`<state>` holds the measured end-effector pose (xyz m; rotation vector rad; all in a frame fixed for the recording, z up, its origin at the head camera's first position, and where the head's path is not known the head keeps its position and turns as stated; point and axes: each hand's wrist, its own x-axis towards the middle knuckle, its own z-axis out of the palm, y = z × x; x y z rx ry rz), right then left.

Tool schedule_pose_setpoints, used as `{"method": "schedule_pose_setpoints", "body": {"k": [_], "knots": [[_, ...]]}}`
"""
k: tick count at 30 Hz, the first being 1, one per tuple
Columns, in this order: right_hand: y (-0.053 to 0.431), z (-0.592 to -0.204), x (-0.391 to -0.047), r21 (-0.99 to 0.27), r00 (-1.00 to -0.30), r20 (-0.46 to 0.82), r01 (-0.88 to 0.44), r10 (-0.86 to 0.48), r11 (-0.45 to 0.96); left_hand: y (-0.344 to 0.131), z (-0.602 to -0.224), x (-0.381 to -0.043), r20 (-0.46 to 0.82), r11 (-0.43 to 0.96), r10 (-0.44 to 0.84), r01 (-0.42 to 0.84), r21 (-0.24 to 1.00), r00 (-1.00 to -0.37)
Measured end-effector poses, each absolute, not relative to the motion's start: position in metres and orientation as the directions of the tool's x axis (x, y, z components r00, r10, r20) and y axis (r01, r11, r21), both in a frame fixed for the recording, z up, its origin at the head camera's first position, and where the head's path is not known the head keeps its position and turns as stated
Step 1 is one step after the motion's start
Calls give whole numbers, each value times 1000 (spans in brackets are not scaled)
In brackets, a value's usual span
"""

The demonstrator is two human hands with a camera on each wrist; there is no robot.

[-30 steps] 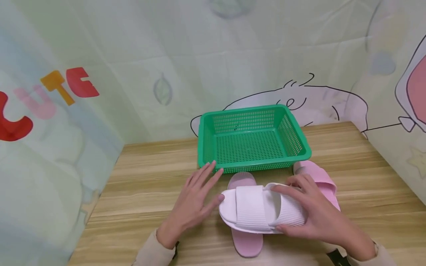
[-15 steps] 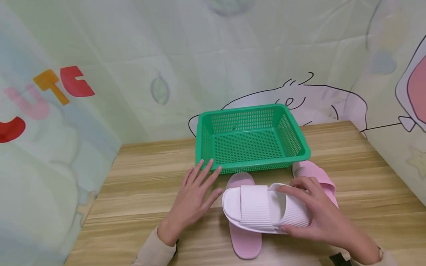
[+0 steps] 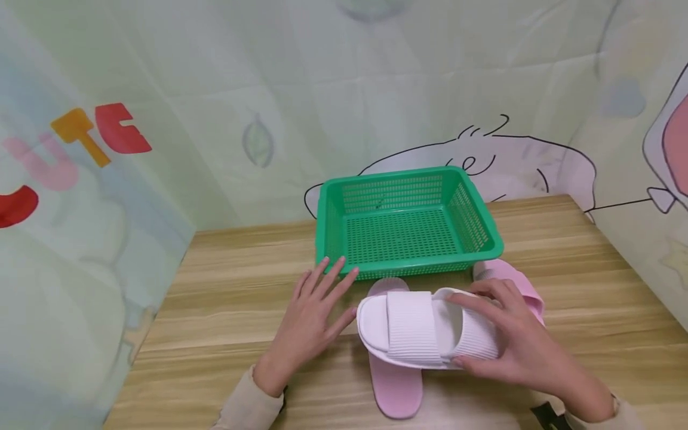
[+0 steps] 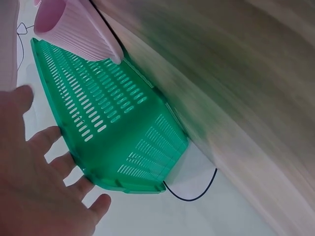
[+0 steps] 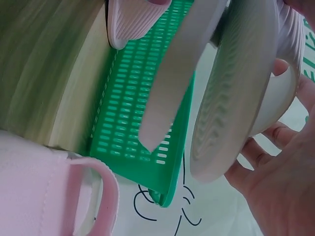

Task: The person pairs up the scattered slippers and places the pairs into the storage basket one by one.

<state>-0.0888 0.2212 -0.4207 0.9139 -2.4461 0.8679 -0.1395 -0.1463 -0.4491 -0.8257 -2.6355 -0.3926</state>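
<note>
My right hand (image 3: 521, 343) grips a pair of white slippers (image 3: 411, 328) laid together, straps toward opposite ends, above the table. In the right wrist view the soles of the white slippers (image 5: 231, 108) stand out side by side. Beneath them lies a pink slipper (image 3: 398, 391), its strap hidden in the head view. My left hand (image 3: 306, 316) has its fingers spread, tips near the basket's front rim. Its thumb is close to the left end of the white slippers; whether it touches, I cannot tell. Partly behind my right hand is another pink slipper (image 3: 518, 283).
A green mesh basket (image 3: 408, 264) with nothing in it stands at the back of the wood-grain table (image 3: 236, 298), just beyond the slippers. A printed cloth (image 3: 215, 119) hangs behind and on both sides.
The white slippers, held in my right hand, have shifted slightly right and then a little up in the head view. My left hand has drawn slightly left, fingers still spread.
</note>
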Motion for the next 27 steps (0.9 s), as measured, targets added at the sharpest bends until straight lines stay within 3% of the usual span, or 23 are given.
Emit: {"method": "schedule_pose_setpoints", "body": {"k": [15,27], "knots": [[226,-403,-104,-373,-675,568,-721,-470,584,-142,-448,-137,424,796,432,557,235,-796],[211,-370,-122,-322,-623,615,-759,-485,567,-140,-445,-136,388,832,402,507,224,-830]]}}
